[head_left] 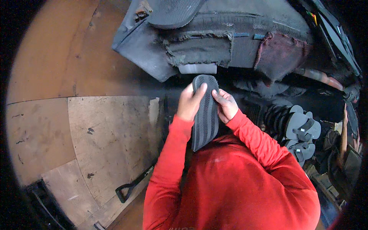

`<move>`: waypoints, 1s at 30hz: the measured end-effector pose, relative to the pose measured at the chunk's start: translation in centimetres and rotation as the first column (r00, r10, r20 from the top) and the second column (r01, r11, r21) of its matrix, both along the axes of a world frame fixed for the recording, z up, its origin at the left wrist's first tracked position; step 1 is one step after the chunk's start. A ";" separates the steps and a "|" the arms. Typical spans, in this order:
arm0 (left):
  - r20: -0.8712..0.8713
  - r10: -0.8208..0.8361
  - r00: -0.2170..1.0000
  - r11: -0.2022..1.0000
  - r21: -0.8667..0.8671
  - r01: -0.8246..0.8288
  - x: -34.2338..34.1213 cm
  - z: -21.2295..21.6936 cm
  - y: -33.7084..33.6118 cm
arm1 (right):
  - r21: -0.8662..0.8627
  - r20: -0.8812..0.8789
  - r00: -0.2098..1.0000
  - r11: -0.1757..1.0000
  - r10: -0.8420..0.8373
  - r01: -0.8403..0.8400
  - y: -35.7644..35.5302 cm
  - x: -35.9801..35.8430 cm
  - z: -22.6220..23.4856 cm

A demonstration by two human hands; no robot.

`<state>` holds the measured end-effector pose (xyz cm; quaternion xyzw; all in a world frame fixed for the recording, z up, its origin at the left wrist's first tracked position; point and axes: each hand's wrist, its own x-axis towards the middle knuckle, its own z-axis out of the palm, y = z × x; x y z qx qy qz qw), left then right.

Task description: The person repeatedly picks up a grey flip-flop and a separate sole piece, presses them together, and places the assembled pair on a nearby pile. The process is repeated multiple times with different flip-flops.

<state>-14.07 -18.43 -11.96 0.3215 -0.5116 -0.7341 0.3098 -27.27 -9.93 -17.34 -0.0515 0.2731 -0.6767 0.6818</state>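
Red sleeves (230,180) fill the lower middle of the view, both forearms rising from the bottom edge toward a dark grey sandal sole (206,113) held upright in front of the chest. Its ridged tread faces the camera in long chevron-like grooves, the rounded end at the top looks slightly frayed, and the lower end tapers down over the red shirt. On the sole's left edge the left hand (189,102) is clasped, thumb laid across the top of the tread; on the right edge the right hand (225,104) pinches it, fingers curled on the rim (so both hands are closed on the same sole).

To the right, just beyond the right elbow, stands a packed row of finished grey sandals (297,130) with straps, stacked on edge. Lower left, a black D-shaped tool handle (128,188) lies on worn plywood floor panels (96,138), scuffed and stained.

Farther off, above the hands, sits a small pale rectangular block (197,68) under a heap of dark, ragged fabric padding (214,42), with a maroon patch (281,53) at its right. Another ridged sole (172,13) rests on top of the heap, at the picture's upper edge.
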 end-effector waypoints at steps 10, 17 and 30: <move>-0.079 0.316 0.945 0.898 0.346 -0.272 -1.7 1.8 2.1 | 0.018 -0.698 0.694 0.972 0.179 -0.232 -3.1 -6.4 1.7; -0.121 0.406 0.906 0.852 0.409 -0.327 -3.5 1.1 2.6 | -0.018 -0.840 -0.539 0.996 -0.063 -0.087 3.3 -3.1 3.9; -0.424 0.406 0.810 0.903 0.322 -0.284 6.8 4.9 5.8 | 0.125 -0.990 -0.018 0.810 0.140 -0.574 6.1 0.6 4.1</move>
